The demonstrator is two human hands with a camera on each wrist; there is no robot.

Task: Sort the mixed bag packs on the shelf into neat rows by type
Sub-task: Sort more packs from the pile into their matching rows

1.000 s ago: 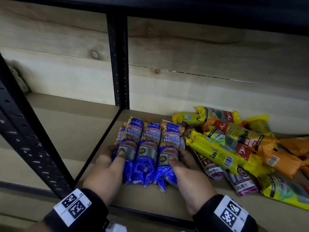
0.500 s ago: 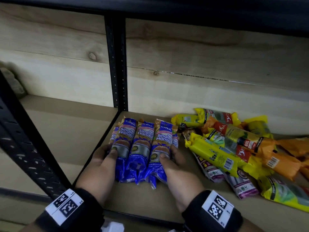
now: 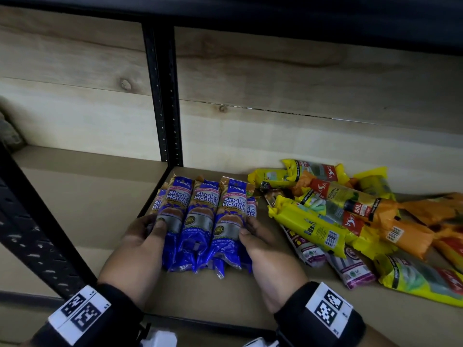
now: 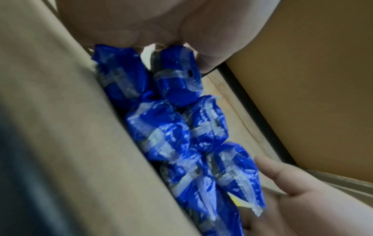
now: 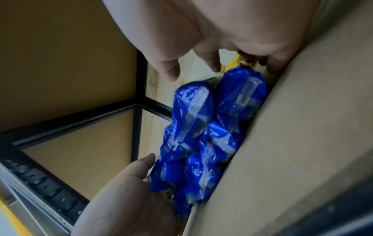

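Note:
Several blue garbage-bag packs (image 3: 203, 221) lie side by side in a stacked bundle at the left end of the shelf board (image 3: 225, 291). My left hand (image 3: 147, 229) grips the bundle's left side, thumb on the top pack. My right hand (image 3: 253, 234) grips its right side in the same way. In the left wrist view the blue packs (image 4: 171, 127) lie against the board between the left hand (image 4: 161, 24) and the right hand (image 4: 292, 191). The right wrist view shows the same blue packs (image 5: 212, 127) below the right hand (image 5: 222, 32), with the left hand (image 5: 131, 191) opposite.
A mixed pile lies to the right: yellow packs (image 3: 310, 226), orange packs (image 3: 400, 231) and purple-and-white packs (image 3: 350, 269). A black upright post (image 3: 162, 96) stands behind the bundle, and a slanted black post (image 3: 32, 221) is at the front left. Bare board lies beyond the divider on the left.
Both hands have kept their hold and slid the blue bundle a little to the left, closer to the black divider rail.

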